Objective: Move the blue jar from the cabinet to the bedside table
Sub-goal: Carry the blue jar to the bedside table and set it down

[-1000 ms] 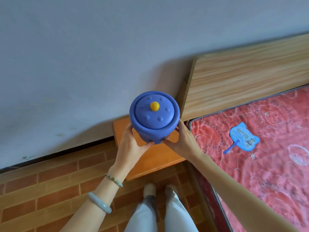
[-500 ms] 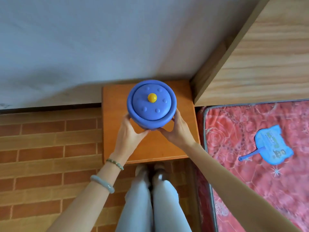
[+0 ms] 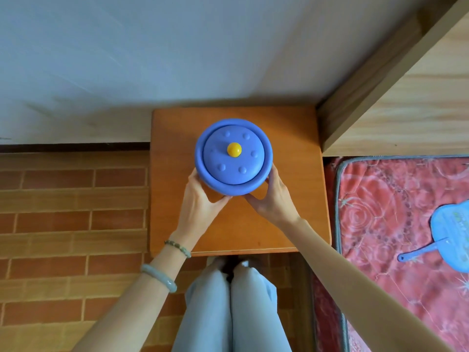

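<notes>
We grip the blue jar with left hand at 8 o'clock, right hand at 4 o'clock, above the bedside table.

text: none legible | blue hand fan lying on the red mattress, right of the bedside counter: green printed marks near its top edge, too blurred to read | blue jar lid: raised dots and a yellow knob only, no lettering
</notes>
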`<state>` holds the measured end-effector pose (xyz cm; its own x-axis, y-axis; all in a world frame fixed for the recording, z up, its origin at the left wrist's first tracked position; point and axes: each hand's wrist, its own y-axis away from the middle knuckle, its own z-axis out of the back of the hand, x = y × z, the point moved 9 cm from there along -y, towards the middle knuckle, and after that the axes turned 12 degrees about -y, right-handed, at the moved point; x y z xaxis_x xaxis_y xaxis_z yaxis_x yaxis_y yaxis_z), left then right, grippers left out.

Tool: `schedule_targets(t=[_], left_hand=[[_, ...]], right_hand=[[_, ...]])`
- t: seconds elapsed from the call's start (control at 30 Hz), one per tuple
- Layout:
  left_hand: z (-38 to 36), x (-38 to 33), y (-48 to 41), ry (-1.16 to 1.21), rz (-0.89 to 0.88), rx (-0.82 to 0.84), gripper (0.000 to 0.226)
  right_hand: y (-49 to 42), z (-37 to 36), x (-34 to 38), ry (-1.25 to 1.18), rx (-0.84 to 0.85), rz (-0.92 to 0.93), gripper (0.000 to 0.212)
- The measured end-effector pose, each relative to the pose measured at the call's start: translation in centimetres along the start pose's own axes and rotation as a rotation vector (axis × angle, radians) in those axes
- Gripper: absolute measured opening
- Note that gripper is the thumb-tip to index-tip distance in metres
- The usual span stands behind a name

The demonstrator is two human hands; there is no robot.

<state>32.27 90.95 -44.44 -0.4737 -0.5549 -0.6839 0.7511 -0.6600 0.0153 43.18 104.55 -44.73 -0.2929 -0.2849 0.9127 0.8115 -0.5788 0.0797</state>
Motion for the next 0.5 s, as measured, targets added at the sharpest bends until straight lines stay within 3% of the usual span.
schedule_targets(t=[0.5], left_hand=[[-1.6,1.1,1.6,-0.043,0.041,0.042,0.087]], right_hand=[[1.2,0.0,-2.7,0.049,0.079,-0.043,0.09]])
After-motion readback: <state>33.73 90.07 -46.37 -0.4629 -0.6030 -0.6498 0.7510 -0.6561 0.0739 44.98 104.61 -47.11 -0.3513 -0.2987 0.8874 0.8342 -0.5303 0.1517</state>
